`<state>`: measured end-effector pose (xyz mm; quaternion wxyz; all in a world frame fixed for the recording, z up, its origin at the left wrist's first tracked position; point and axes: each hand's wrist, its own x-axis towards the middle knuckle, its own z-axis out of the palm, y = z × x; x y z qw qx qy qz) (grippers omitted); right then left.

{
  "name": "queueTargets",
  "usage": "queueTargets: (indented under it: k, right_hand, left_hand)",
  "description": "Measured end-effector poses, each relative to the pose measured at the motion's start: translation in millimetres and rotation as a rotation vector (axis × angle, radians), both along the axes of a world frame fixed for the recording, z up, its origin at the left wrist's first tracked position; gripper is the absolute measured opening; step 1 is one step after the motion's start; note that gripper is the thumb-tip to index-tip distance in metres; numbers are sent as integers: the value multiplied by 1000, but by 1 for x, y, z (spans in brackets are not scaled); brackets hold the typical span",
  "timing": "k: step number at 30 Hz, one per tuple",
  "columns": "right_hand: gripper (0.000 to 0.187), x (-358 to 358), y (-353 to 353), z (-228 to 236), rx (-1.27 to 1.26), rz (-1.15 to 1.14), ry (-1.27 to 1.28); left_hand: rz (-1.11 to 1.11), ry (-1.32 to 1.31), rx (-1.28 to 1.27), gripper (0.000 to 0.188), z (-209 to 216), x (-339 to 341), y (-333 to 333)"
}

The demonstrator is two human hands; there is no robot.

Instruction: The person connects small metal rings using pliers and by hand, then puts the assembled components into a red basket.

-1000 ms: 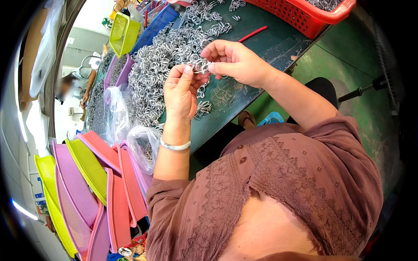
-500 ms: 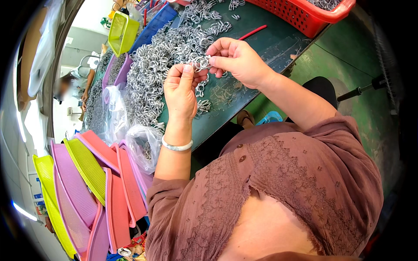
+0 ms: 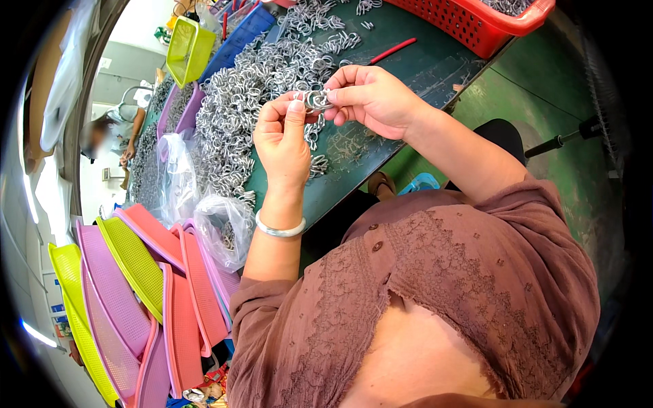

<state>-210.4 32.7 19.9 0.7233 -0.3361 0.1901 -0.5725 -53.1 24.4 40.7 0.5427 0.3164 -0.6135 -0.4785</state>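
Above the near part of the table, my left hand (image 3: 280, 139) and my right hand (image 3: 379, 100) meet over a few silver curved metal rings (image 3: 314, 100). The left thumb and fingers are closed on one end of them. From the other side, my right thumb and fingertips pinch the rings. How the rings are joined is too small to make out. Just beyond and left of my hands spreads a large heap of similar metal rings (image 3: 235, 112). A small separate cluster of rings (image 3: 318, 165) lies on the table by my left wrist.
A red rod (image 3: 393, 51) lies on the dark green table (image 3: 435, 71). At the far right stands a red basket (image 3: 469, 28). Blue, yellow-green (image 3: 190, 51) and purple bins stand far left. Clear plastic bags (image 3: 224, 231) and stacked colored baskets (image 3: 122, 292) are at left. Another person (image 3: 122, 132) sits beyond.
My hands stay together at nearly the same spot. The rings between my fingertips have turned a little and show more of their loops. My left wrist has shifted slightly.
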Motion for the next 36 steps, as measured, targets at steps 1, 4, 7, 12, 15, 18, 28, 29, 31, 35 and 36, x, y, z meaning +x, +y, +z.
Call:
queueTargets:
  k: [1, 4, 7, 12, 15, 18, 28, 29, 31, 35, 36]
  right_hand:
    - [11, 0, 0, 1, 2, -1, 2]
    - [14, 1, 1, 0, -50, -51, 61]
    - [18, 1, 0, -4, -166, -59, 168]
    - [20, -1, -2, -9, -254, -89, 336]
    - [17, 1, -1, -8, -244, -128, 347]
    - [16, 1, -1, -7, -242, -125, 323]
    - [16, -1, -2, -12, -193, -124, 272]
    - [15, 0, -1, -11, -185, -153, 280]
    - [15, 0, -2, -10, -187, -176, 289]
    - [15, -3, -3, -12, -163, -146, 277]
    - [15, -3, -2, -12, -154, -137, 286]
  left_hand:
    - [9, -16, -9, 9, 0, -1, 1]
    - [-35, 58, 71, 9, -1, -1, 0]
    - [-51, 125, 183, 9, -3, -1, 1]
    - [-120, 181, 323, 10, -4, 1, 1]
    - [-155, 193, 359, 11, -6, 1, 1]
    - [-178, 201, 381, 12, -4, 1, 2]
    - [-194, 269, 513, 10, -7, 5, 0]
    - [-192, 268, 519, 10, -7, 6, 1]
    - [-192, 266, 528, 10, -7, 7, 2]
    - [-214, 217, 486, 10, -4, 6, 4]
    - [-221, 214, 478, 10, -3, 6, 5]
